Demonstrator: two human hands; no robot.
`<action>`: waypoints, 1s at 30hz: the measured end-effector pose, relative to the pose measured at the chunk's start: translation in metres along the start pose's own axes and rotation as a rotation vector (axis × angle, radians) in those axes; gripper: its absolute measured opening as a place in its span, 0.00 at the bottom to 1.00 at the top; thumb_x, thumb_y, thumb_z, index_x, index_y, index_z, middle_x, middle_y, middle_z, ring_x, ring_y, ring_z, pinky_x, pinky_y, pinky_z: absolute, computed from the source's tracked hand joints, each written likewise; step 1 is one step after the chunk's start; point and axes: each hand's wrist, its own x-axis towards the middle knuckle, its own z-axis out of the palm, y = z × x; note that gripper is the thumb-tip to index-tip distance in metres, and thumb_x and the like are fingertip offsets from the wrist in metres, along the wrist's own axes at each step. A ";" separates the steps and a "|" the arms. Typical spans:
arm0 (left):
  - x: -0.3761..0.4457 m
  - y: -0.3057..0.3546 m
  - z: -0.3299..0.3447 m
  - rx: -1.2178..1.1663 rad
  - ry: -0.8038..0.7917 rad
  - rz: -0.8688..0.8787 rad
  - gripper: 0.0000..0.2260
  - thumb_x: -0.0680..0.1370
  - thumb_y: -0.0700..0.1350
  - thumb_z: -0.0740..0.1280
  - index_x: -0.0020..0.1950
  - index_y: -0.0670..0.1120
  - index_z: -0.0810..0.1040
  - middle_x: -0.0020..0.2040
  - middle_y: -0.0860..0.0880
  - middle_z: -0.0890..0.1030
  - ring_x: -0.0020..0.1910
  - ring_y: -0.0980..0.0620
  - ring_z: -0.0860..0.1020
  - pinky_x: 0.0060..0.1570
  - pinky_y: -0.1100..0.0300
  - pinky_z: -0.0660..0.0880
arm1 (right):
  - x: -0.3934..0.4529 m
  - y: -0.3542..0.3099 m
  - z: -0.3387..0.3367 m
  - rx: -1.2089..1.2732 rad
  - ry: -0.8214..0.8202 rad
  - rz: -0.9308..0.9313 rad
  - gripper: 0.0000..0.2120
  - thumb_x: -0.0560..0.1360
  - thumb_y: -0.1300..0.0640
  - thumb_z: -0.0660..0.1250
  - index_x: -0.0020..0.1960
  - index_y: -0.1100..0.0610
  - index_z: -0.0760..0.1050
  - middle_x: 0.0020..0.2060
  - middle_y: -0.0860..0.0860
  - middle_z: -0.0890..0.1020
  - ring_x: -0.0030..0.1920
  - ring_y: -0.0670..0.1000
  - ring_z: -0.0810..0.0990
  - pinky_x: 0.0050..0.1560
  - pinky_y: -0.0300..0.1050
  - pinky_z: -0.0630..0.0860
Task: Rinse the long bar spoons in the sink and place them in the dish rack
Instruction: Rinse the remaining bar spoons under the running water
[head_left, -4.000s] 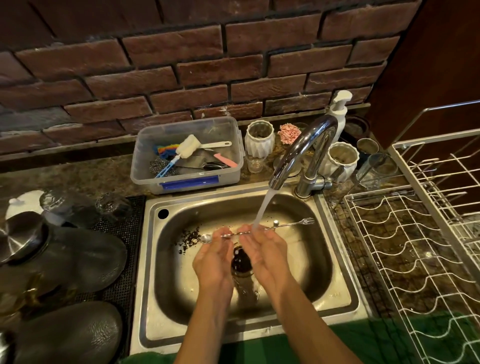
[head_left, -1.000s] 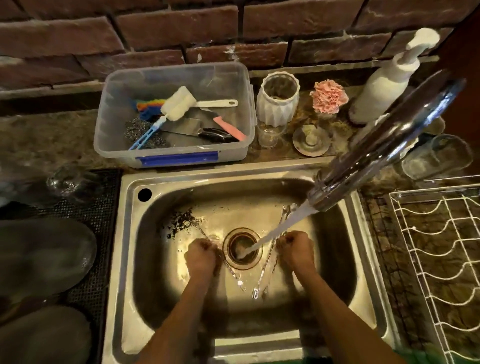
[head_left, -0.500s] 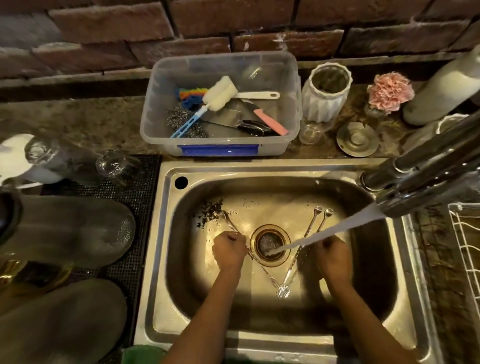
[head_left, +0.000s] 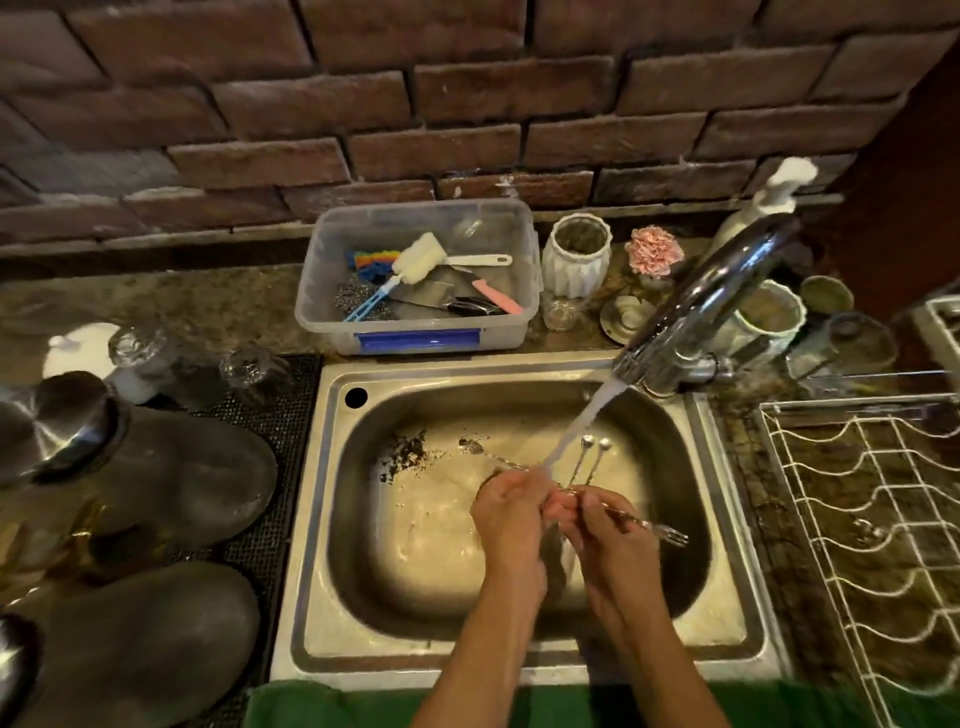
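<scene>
Both hands meet over the steel sink (head_left: 727, 613) under the running water from the faucet (head_left: 706, 296). My left hand (head_left: 506, 512) and my right hand (head_left: 605, 530) grip one long bar spoon (head_left: 660, 529) across the stream; its bowl end (head_left: 470, 446) points left and its forked end sticks out right of my right hand. Two more bar spoons (head_left: 587, 457) lie in the basin behind my hands, round ends toward the back. The white wire dish rack (head_left: 852, 519) stands to the right of the sink.
A clear plastic tub (head_left: 415, 332) with brushes and scourers sits behind the sink. A white vase (head_left: 574, 260), pink flower, soap pump (head_left: 769, 202) and glasses crowd the back ledge. Dark lids and upturned glasses cover the mat at left. Dark debris (head_left: 405, 452) lies in the basin.
Both hands have lifted from the sink floor and come together under the stream, now sharing one spoon held crosswise. Two spoons stay lying in the basin. The view has pulled back.
</scene>
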 end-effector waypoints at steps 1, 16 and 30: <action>-0.001 0.000 -0.001 0.003 -0.014 0.012 0.06 0.78 0.36 0.69 0.52 0.34 0.80 0.33 0.44 0.78 0.28 0.52 0.73 0.29 0.59 0.75 | -0.003 -0.006 -0.003 0.089 0.010 0.025 0.10 0.74 0.64 0.68 0.53 0.69 0.80 0.46 0.63 0.86 0.45 0.56 0.86 0.42 0.43 0.84; -0.011 0.010 0.009 0.009 -0.044 -0.071 0.07 0.76 0.36 0.71 0.53 0.36 0.82 0.48 0.39 0.86 0.48 0.44 0.86 0.37 0.59 0.82 | -0.028 -0.042 -0.031 0.278 0.045 0.060 0.08 0.76 0.68 0.66 0.52 0.72 0.77 0.41 0.63 0.85 0.40 0.55 0.86 0.38 0.40 0.84; -0.003 0.018 0.018 -0.077 0.076 0.051 0.05 0.78 0.35 0.68 0.53 0.36 0.79 0.47 0.36 0.85 0.43 0.44 0.85 0.41 0.59 0.82 | -0.040 -0.045 -0.022 0.212 0.081 0.020 0.07 0.74 0.69 0.66 0.49 0.73 0.78 0.40 0.64 0.85 0.45 0.59 0.84 0.47 0.45 0.83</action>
